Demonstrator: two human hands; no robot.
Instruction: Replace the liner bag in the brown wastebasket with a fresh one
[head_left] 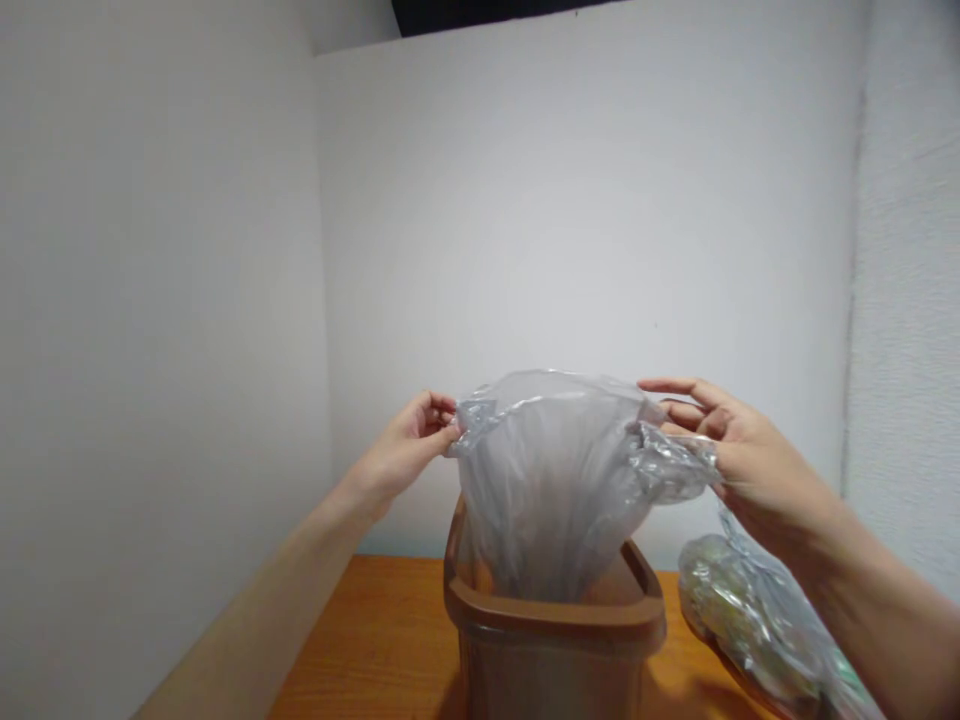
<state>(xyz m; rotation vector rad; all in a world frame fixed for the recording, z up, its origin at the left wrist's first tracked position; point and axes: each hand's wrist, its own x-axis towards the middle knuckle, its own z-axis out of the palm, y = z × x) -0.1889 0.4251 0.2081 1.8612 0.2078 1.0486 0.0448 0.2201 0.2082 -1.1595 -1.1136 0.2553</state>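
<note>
A clear plastic bag [551, 470] is held spread by its top edge, its lower part hanging inside a brown bin [555, 622]. My left hand [416, 435] pinches the bag's left edge between thumb and fingers. On the other side my right hand [716, 430] grips the bunched right edge, with the index finger stretched along the rim. The bag's mouth stands above the bin's rim and is not folded over it. The bottom of the bag is hidden by the bin's front wall.
The bin stands on an orange-brown wooden table [382, 610]. Right of it, partly behind my right forearm, lies a knotted clear bag [750, 610] with greenish, rounded contents. White walls [577, 220] rise behind and on both sides.
</note>
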